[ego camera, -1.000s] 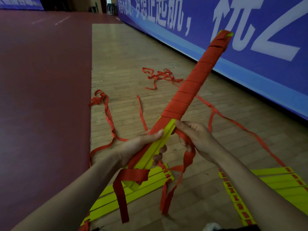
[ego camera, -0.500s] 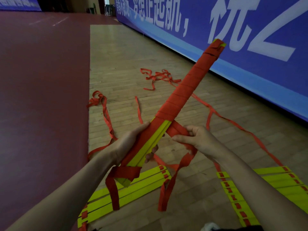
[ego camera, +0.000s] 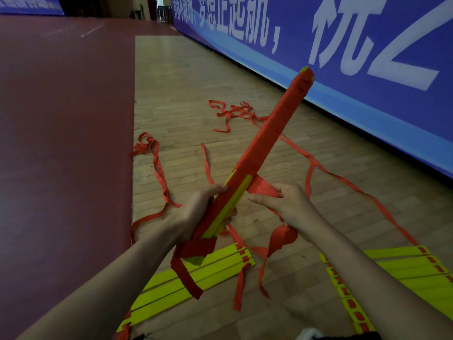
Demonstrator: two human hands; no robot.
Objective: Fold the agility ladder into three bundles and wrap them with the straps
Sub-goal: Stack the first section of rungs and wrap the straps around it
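Nearest, below the hands, a flat yellow stack (ego camera: 220, 271) and a second stack (ego camera: 404, 271) lay on the wooden floor (ego camera: 282, 315). Above them the left hand (ego camera: 193, 217) curled round the bare yellow part of the bundle (ego camera: 264, 143); the right hand (ego camera: 289, 204), just beside, pinched the red strap (ego camera: 263, 188) leading off it. Beyond the grip the wound length slanted up toward the blue banner (ego camera: 355, 99).

A wooden floor (ego camera: 186, 77) runs beside a dark red floor (ego camera: 61, 119). A long blue banner (ego camera: 289, 57) with big white letters (ego camera: 404, 72) stands along the right side. A white shoe tip (ego camera: 309, 334) shows at the bottom.
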